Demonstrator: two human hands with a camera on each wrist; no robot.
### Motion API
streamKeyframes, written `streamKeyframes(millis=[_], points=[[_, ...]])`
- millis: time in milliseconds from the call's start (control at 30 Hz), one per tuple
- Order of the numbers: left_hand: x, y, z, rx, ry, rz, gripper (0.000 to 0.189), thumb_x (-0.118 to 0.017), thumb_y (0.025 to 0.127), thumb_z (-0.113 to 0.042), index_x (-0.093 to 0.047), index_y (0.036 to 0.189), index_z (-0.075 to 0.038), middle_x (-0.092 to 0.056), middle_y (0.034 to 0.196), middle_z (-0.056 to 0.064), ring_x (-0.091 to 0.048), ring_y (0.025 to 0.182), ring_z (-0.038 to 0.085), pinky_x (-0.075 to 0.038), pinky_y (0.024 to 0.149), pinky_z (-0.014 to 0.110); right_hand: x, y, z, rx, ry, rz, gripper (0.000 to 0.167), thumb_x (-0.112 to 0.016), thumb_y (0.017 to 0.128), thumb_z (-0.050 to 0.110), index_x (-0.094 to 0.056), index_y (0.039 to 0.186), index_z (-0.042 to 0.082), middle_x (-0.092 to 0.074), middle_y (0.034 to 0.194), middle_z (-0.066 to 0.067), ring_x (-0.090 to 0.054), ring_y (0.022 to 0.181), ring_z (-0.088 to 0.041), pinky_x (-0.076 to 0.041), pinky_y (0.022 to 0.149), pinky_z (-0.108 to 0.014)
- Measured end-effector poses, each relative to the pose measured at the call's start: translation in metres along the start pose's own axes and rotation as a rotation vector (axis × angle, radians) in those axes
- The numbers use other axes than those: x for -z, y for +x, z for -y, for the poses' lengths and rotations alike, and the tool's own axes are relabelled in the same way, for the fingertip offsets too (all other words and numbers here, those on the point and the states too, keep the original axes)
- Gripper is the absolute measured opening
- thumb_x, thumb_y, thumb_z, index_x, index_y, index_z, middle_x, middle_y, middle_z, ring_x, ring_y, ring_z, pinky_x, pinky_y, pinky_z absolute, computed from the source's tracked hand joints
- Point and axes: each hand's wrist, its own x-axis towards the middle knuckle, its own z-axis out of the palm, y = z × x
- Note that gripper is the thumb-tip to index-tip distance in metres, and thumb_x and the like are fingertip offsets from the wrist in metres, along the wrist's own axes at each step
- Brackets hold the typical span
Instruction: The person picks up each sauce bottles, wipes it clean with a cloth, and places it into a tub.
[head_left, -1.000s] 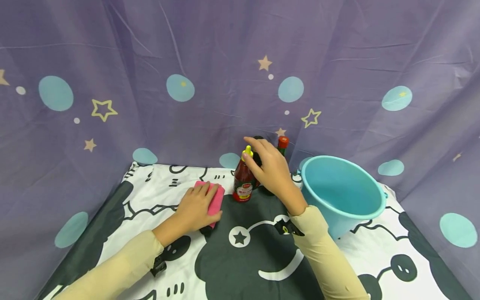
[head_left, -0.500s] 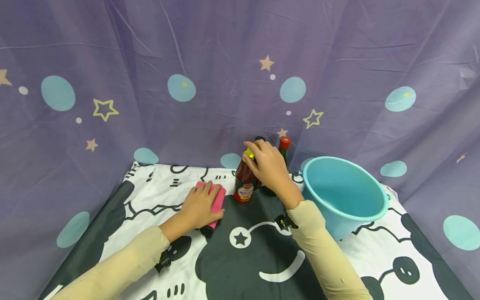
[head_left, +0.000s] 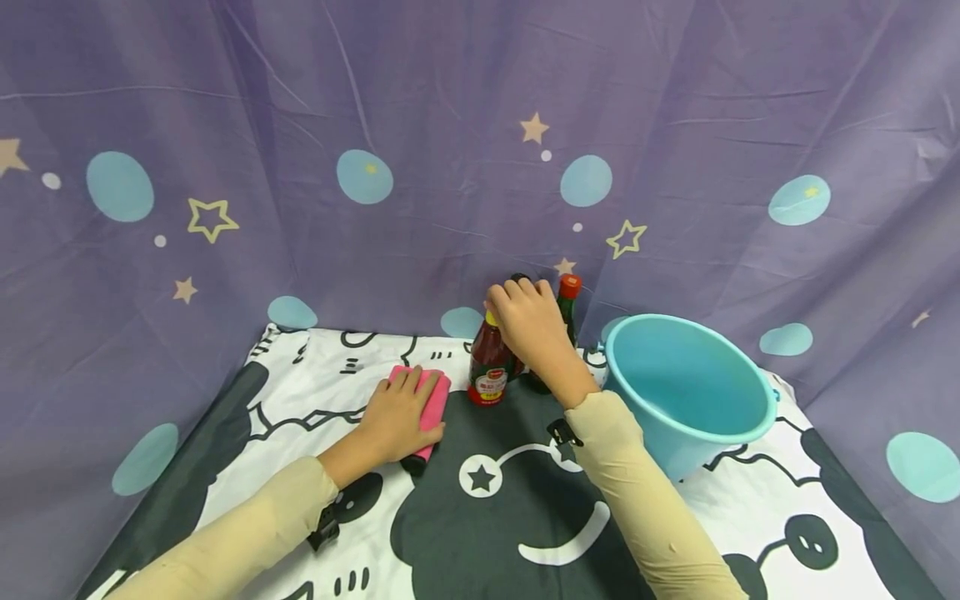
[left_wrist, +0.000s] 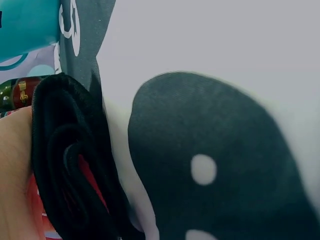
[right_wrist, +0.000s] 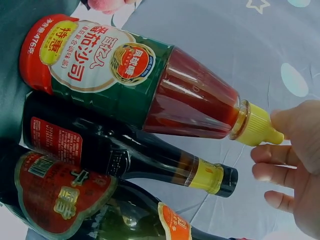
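Note:
My left hand point(head_left: 393, 421) grips a folded pink cloth point(head_left: 435, 408) lying on the patterned sheet, fingers over its top and thumb along its near side. In the left wrist view the cloth's dark end point(left_wrist: 75, 155) shows rolled layers with pink inside. My right hand point(head_left: 532, 329) pinches the yellow cap point(right_wrist: 255, 124) of an upright ketchup bottle point(right_wrist: 195, 95) between thumb and fingers. Close beside that stands a dark sauce bottle point(right_wrist: 145, 155) with a black cap, mostly hidden by the hand in the head view. A green glass bottle point(head_left: 567, 312) with a red cap stands to its right.
A light blue bucket point(head_left: 678, 433) stands right of the bottles, near my right forearm. Behind everything hangs a purple curtain point(head_left: 465, 108) with stars and dots. The black-and-white sheet point(head_left: 555, 517) covers the surface under the objects.
My right hand's fingers have come down and closed around the ketchup bottle's yellow cap, after hovering spread beside it. My left hand stays on the pink cloth.

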Motion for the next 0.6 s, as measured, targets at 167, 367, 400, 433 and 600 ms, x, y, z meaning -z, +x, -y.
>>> streamKeyframes(millis=[167, 367, 400, 433, 600], points=[[-0.0022, -0.0016, 0.0018, -0.013, 0.002, -0.015, 0.086, -0.063, 0.089, -0.058, -0.043, 0.154, -0.006, -0.047, 0.153, 0.025, -0.046, 0.14, 0.044, -0.041, 0.107, 0.063, -0.0008, 0.0022, 0.0004, -0.005, 0.036, 0.054, 0.02, -0.057, 0.105, 0.023, -0.068, 0.106, 0.006, -0.067, 0.085, -0.007, -0.06, 0.083, -0.026, -0.044, 0.078, -0.039], [-0.0049, -0.0021, 0.0015, -0.021, 0.01, -0.021, 0.085, -0.062, 0.09, -0.058, -0.044, 0.154, -0.005, -0.047, 0.152, 0.025, -0.046, 0.139, 0.044, -0.041, 0.106, 0.062, -0.0024, 0.0012, -0.0029, 0.018, 0.127, 0.053, 0.014, -0.059, 0.104, 0.017, -0.065, 0.102, 0.004, -0.063, 0.081, -0.008, -0.054, 0.076, -0.025, -0.041, 0.071, -0.036], [-0.0054, -0.0019, 0.0016, -0.02, 0.014, -0.02, 0.085, -0.061, 0.09, -0.058, -0.044, 0.154, -0.006, -0.047, 0.152, 0.025, -0.046, 0.14, 0.043, -0.041, 0.107, 0.062, -0.0025, 0.0011, -0.0035, 0.026, 0.142, 0.05, 0.014, -0.06, 0.103, 0.017, -0.064, 0.101, 0.004, -0.062, 0.081, -0.008, -0.053, 0.075, -0.025, -0.041, 0.071, -0.035], [-0.0059, -0.0017, 0.0017, -0.02, 0.019, -0.02, 0.085, -0.061, 0.09, -0.058, -0.044, 0.154, -0.006, -0.047, 0.152, 0.025, -0.046, 0.139, 0.043, -0.042, 0.107, 0.062, -0.0026, 0.0011, -0.0042, 0.035, 0.154, 0.046, 0.013, -0.06, 0.103, 0.016, -0.064, 0.101, 0.003, -0.061, 0.081, -0.008, -0.052, 0.075, -0.025, -0.041, 0.07, -0.035], [-0.0052, -0.001, 0.0018, -0.009, 0.016, -0.015, 0.085, -0.061, 0.09, -0.059, -0.043, 0.154, -0.006, -0.046, 0.153, 0.024, -0.046, 0.14, 0.043, -0.041, 0.107, 0.062, -0.0018, 0.0025, -0.0068, 0.072, 0.203, 0.045, 0.012, -0.06, 0.103, 0.014, -0.061, 0.1, 0.002, -0.061, 0.081, -0.009, -0.051, 0.074, -0.025, -0.043, 0.069, -0.035]])
